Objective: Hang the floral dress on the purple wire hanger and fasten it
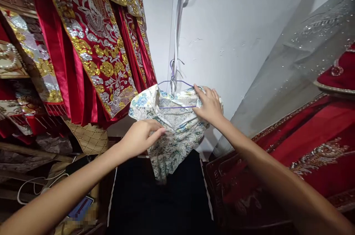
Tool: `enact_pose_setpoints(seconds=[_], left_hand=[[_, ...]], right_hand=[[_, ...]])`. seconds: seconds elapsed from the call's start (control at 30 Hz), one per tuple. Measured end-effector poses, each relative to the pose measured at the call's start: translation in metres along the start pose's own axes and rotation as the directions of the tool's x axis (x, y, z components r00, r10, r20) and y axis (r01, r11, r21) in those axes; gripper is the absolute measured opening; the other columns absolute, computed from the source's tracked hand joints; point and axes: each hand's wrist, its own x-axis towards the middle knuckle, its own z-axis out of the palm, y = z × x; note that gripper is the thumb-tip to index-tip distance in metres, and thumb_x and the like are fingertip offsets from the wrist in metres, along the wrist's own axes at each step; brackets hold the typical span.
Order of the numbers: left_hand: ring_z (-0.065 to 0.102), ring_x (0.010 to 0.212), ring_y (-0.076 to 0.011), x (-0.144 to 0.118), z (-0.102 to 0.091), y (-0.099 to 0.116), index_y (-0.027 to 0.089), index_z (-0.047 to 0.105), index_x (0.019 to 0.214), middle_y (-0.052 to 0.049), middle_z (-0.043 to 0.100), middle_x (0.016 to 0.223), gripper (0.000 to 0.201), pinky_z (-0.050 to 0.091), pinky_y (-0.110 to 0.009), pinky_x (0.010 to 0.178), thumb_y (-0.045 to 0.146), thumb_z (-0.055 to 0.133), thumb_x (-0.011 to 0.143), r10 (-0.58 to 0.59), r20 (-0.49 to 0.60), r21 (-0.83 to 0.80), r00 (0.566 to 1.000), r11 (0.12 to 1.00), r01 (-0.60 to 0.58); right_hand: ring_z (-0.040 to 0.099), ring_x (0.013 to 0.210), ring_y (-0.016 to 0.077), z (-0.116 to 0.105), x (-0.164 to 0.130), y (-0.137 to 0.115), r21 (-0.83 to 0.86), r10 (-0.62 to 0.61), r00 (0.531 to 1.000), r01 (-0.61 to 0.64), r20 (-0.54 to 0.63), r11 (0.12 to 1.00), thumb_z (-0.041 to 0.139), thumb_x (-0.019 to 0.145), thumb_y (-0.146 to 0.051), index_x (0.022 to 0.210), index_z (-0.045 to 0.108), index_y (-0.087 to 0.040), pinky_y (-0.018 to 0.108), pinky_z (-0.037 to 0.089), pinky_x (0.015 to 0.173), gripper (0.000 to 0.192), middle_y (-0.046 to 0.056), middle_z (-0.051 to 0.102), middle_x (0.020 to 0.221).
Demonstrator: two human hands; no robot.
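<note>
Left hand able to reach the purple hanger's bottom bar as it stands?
Likely yes: the left hand is near, at the floral garment, and the hanger's bottom bar shows unobstructed in the open neckline.

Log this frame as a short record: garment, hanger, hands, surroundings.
garment: floral-print garment, on hanger
hanger: purple hanger
left: left hand at garment's front, grip unclear
right: right hand on garment's shoulder, grip unclear
surroundings: red embroidered costume at picture left; white wall behind; red fabric at picture right

One head-worn camera looks forward and down — near the floral garment, facing a white wall.
</note>
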Motion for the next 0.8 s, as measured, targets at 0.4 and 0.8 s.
enact_pose_setpoints(seconds=[0.4, 0.8], left_hand=[[0.068, 0.078, -0.0289, 0.152, 0.026, -0.113, 0.018, 0.065, 0.077, -0.011, 0.070, 0.072, 0.041, 0.049, -0.034, 0.073, 0.058, 0.066, 0.079, -0.277, -0.331, -0.078, 0.902, 0.961, 0.266], [0.047, 0.057, -0.0145, 0.108, 0.085, -0.105, 0.020, 0.047, 0.064, 0.001, 0.047, 0.057, 0.043, 0.038, -0.026, 0.056, 0.054, 0.053, 0.089, -0.108, -0.308, -0.249, 0.945, 0.968, 0.030]], right_hand=[[0.024, 0.151, 0.0323, 0.046, -0.025, 0.004, 0.130, 0.001, 0.996, 0.011, -0.092, 0.991, 0.045, 0.074, -0.004, 0.156, 0.032, -0.027, 0.064, 0.024, 0.122, 0.086, 0.008, 0.040, 0.156], [0.050, 0.134, 0.0264, 0.094, -0.016, -0.078, 0.651, 0.446, 0.884, -0.258, -0.138, 0.713, 0.041, 0.082, -0.011, 0.118, 0.070, -0.022, 0.048, 0.048, 0.107, 0.048, 0.012, 0.052, 0.142]])
